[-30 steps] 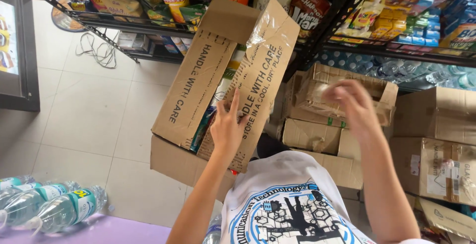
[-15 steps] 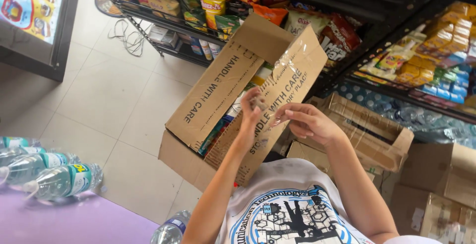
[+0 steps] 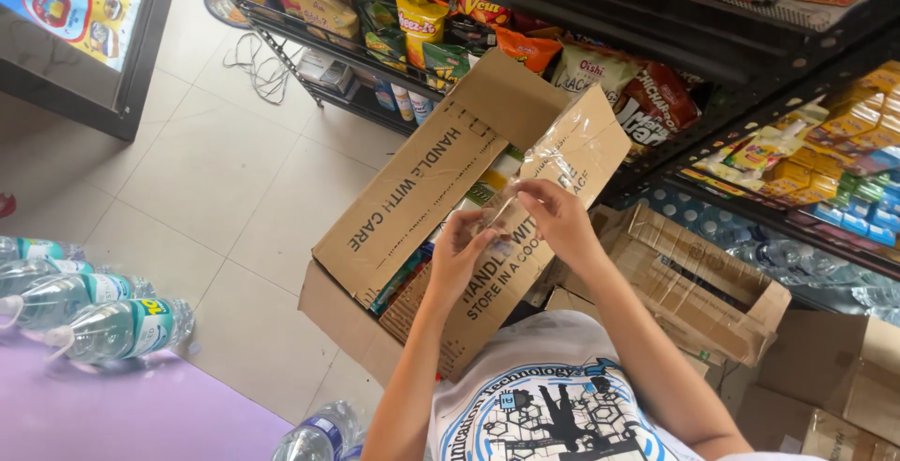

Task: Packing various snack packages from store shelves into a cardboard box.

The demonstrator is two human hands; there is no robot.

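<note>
An open brown cardboard box (image 3: 403,200) stands on the tiled floor in front of me, both long flaps raised and colourful packets showing in the gap between them. A strip of clear packing tape (image 3: 555,150) hangs loose from the right flap. My left hand (image 3: 461,253) pinches the tape's lower end over that flap. My right hand (image 3: 555,219) is just right of it and grips the same strip a little higher. The two hands almost touch.
Black wire shelves (image 3: 600,2) full of snack bags run across the top. Several more cardboard boxes (image 3: 694,283) lie to the right. Water bottles (image 3: 103,325) rest on a purple surface (image 3: 122,419) at lower left. A glass-fronted cabinet (image 3: 75,21) and a loose white cable (image 3: 258,67) are at upper left.
My right hand came in from over the boxes on the right to the flap. My left hand went from lying flat on the flap to pinching the tape. The view swung left.
</note>
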